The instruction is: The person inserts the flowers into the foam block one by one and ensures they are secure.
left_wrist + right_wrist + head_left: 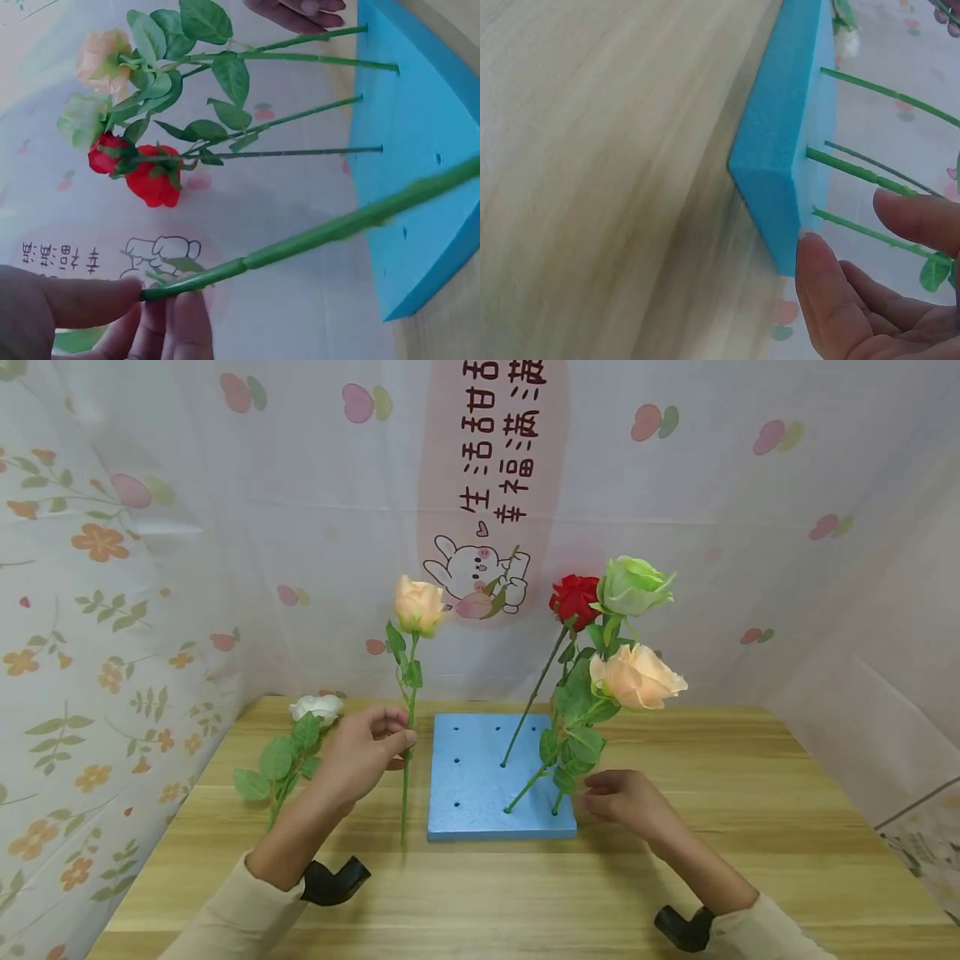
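My left hand (366,752) pinches the green stem of a peach rose (419,607) between thumb and fingers. The rose stands nearly upright, left of a blue board (478,785) with small holes; the stem's lower end is apart from the board. Stems set in the board belong to a red rose (574,602), a pale green rose (634,587) and another peach rose (637,677). A second red bloom (154,186) shows in the left wrist view. At the board's right edge is my right hand (626,802), thumb and fingers apart, holding nothing.
A white rose (317,708) with leaves lies on the wooden table (675,752) at the left, partly behind my left forearm. A printed cloth (330,552) hangs behind the table. Leafy stems lean over the board's right side.
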{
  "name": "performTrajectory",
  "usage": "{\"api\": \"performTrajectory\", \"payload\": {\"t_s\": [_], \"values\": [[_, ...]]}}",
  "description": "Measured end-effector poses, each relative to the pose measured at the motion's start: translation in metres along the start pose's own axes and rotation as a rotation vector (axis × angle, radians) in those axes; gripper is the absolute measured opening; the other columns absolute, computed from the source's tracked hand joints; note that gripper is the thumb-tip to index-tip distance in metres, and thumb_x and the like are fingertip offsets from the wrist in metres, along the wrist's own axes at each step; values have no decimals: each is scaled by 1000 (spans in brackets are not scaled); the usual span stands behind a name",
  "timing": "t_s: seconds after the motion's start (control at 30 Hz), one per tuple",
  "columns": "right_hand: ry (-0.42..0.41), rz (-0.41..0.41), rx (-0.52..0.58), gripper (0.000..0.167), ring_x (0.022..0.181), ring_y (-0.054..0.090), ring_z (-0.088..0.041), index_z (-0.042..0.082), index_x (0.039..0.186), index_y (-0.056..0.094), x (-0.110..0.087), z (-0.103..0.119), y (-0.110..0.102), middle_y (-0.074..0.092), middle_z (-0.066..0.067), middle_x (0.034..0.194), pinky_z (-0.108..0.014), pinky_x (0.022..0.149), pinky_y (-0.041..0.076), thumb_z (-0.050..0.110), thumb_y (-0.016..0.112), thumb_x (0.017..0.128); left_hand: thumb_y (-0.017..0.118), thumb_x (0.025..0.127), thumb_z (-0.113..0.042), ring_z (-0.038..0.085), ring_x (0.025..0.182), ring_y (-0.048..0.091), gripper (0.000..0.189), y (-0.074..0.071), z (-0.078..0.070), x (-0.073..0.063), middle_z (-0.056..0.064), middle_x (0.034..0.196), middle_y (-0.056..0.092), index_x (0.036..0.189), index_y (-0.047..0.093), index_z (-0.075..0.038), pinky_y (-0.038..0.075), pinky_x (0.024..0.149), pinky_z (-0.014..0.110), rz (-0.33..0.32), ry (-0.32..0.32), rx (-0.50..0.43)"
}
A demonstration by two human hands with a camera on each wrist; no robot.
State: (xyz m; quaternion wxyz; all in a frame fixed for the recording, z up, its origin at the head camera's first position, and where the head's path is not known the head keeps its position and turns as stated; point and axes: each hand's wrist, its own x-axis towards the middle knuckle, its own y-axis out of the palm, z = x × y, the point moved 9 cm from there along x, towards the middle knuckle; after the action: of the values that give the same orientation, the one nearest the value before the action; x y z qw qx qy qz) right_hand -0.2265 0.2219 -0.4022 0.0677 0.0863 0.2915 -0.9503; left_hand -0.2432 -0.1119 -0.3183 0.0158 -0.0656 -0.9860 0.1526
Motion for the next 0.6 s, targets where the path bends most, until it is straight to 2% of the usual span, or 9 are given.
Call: {"api": "performTrajectory", "payload": {"t_s": [0.13,0.33,0.4,0.6], "values": [[31,17,47,51,89,69,-23,-15,123,58,2,-3,6,68,-20,106,-41,78,56,15,74,84,57,96,-6,22,90,62,18,2,-2,3,8,92,59,111,56,3,56,77,37,-29,18,-96],[56,58,93,53,87,69,-23,-19,123,53,6,-8,18,68,-18,104,-40,77,57,11,72,84,58,95,-5,20,84,62,15,8,-2,10,9,90,56,109,54,1,56,78,37,-84,44,-185],[63,68,105,53,87,69,-24,-20,123,52,7,-10,21,68,-19,103,-40,77,57,10,72,84,58,95,-3,21,84,62,15,10,-2,12,10,92,56,108,53,1,56,77,35,-106,54,-195],[119,89,85,56,87,68,-21,-16,124,54,9,-24,29,64,-20,114,-38,76,56,13,76,81,57,94,0,24,85,65,12,13,-4,19,14,92,57,105,51,0,56,74,31,-176,117,-186]]}}
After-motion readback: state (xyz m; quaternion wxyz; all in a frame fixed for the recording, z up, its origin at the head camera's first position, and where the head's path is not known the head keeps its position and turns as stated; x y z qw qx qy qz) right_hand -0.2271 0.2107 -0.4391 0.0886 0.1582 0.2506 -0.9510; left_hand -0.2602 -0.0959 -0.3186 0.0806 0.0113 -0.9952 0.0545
